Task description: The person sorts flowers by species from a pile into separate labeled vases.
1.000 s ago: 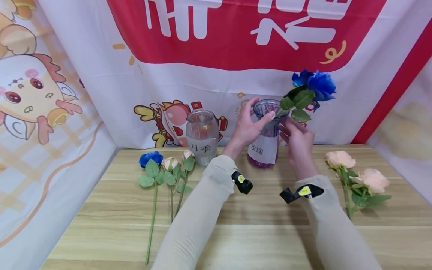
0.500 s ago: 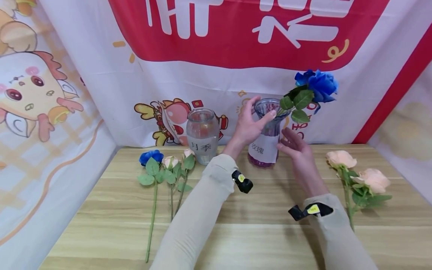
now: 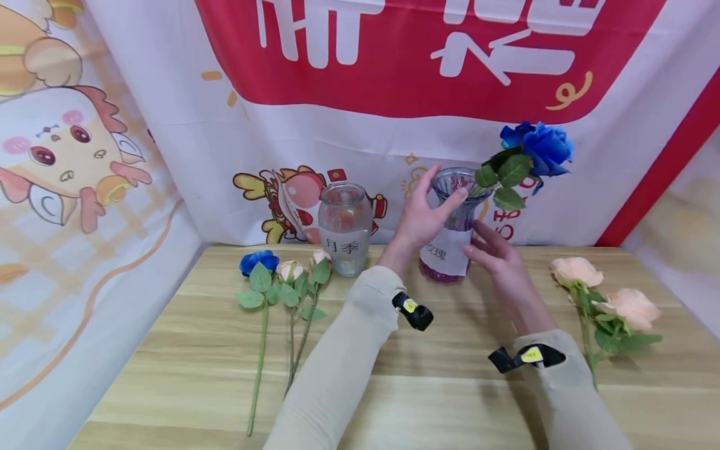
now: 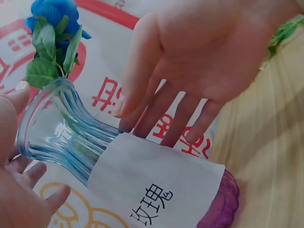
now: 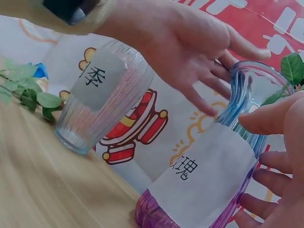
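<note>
A ribbed glass vase with a purple base and a white paper label stands near the back. Blue roses with green leaves lean out of its mouth to the right. My left hand lies along the vase's left, thumb across the rim, fingers loosely spread behind the neck. On the other side my right hand is held against the vase, fingers extended behind it and thumb near the label's edge. In the left wrist view those right fingers are fairly straight and partly hidden by the label.
A second labelled clear vase stands left of the first. Loose on the wooden table lie a blue rose and pale pink roses at left. Peach roses lie at right. A printed cloth hangs behind.
My right hand has moved down from just under the blue roses' leaves to the vase's side, its fingers spreading. The left hand keeps its place at the rim. The view shifts slightly.
</note>
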A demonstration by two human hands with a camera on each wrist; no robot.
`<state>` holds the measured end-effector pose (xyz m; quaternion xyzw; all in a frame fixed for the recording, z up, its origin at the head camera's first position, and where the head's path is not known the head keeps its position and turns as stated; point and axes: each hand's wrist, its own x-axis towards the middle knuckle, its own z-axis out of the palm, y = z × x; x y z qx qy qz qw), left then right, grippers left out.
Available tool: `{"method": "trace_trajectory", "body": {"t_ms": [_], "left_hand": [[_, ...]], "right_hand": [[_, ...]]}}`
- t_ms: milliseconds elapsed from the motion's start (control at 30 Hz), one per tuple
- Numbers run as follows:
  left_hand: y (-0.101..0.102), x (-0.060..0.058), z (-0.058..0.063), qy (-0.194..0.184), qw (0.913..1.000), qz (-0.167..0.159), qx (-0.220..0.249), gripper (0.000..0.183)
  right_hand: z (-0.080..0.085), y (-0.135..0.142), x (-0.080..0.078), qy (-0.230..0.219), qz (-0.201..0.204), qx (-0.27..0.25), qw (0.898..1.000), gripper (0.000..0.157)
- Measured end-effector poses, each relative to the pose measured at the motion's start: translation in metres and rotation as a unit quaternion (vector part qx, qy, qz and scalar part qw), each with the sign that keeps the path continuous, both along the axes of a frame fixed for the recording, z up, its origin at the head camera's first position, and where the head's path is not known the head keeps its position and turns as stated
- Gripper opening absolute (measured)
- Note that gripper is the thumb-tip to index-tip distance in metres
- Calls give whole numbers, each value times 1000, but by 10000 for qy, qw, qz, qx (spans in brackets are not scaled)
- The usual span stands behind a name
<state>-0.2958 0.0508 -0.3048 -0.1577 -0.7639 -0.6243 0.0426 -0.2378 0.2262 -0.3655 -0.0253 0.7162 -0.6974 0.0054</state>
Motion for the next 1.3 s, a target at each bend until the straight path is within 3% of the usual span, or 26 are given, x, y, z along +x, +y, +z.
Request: {"method": "trace_trajectory", "body": {"t_ms": [167,400,567,933,1100,1300], "left_hand": [[-13,17,-1,343,9993,46,162,71],[-56,50,-3,578,9969,485,233,64],[-86,68,-10,657,9953,605,366,59],[-144,99,-22,248,9897,1180,767,52],[-170,107,-23,43,9812,1647,1005,48],[-204,116,-33,-231,9679,2205,1187,44]], "right_hand": [[1,4,2,-26,31,109,9999,76],[2,3,2,-11,44,170,9998,76],[2,4,2,33,36,235,9997,75],[2,4,1,-61,38,266,9996,75],[2,6,1,-57,50,363,9993,75],[3,7,1,-121,60,423,9990,77]]}}
